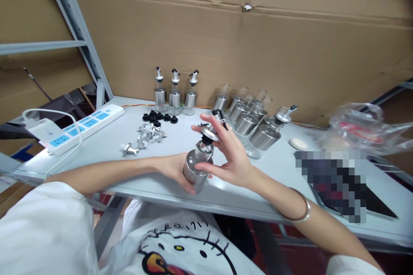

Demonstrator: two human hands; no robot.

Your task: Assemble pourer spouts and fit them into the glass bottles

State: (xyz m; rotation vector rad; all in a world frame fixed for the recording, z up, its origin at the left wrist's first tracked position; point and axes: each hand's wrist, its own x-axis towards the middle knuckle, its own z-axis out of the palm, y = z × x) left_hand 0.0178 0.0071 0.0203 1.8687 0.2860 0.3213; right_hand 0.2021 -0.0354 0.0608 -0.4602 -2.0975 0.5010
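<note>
A glass bottle with a steel sleeve [195, 167] is gripped low on its body by my left hand [177, 172], close to the table's front edge. At its mouth sits a silver pour spout [209, 133] with a black stopper, tilted; how deep the stopper goes is unclear. My right hand [234, 159] is open around the spout, its fingers stretched out and the thumb lying across the bottle's shoulder. Left of the hands lie several loose silver spout tops [149, 134] and several black stoppers [158, 117].
Three bottles with spouts [174, 96] stand at the back. Several bottles without spouts [245, 122] stand to the right, beside one with a spout [266, 135]. A power strip [87, 126] lies left; a white oval object [298, 144] and a plastic bag [358, 129] lie right.
</note>
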